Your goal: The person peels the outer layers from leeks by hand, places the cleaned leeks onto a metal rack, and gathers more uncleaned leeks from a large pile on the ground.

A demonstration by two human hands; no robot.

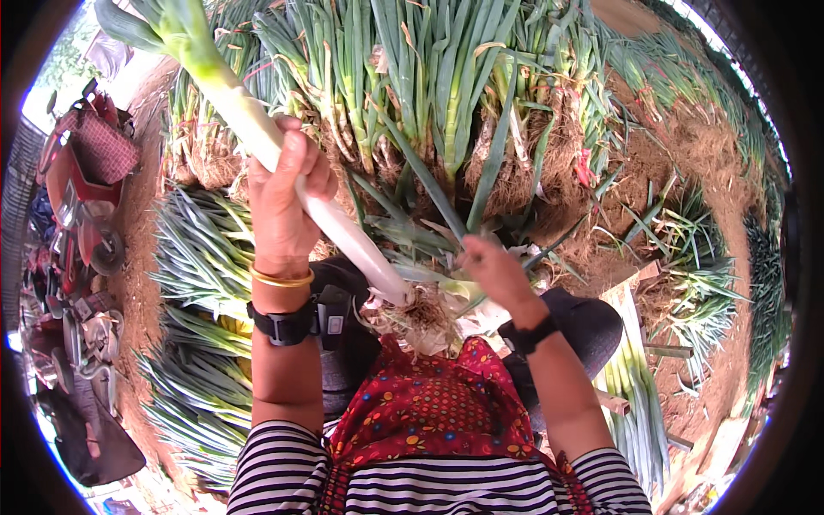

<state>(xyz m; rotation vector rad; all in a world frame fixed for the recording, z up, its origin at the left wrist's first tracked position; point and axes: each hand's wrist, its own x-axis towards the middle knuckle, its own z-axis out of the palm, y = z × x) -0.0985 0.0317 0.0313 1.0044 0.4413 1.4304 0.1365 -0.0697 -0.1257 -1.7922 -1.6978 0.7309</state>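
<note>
My left hand (292, 184) is wrapped round the pale shaft of a thick leek (348, 236). The leek slants across the view, green top at the upper left, its roots (421, 313) low over my lap. My right hand (498, 270), a little blurred, is closed beside the root end, apart from the shaft. Long green leaves (442, 206) run up and away from its fingers, and it seems to grip their lower ends. Loose peelings and leaves (416, 236) lie between my knees, partly hidden by the leek and my right hand.
Upright leek bundles (429, 86) stand in front of me. More leeks (206, 343) are stacked at my left. At the right, trimmed leeks (635, 386) lie by a wooden frame (614, 403). A red cart (77, 189) and scooters stand far left.
</note>
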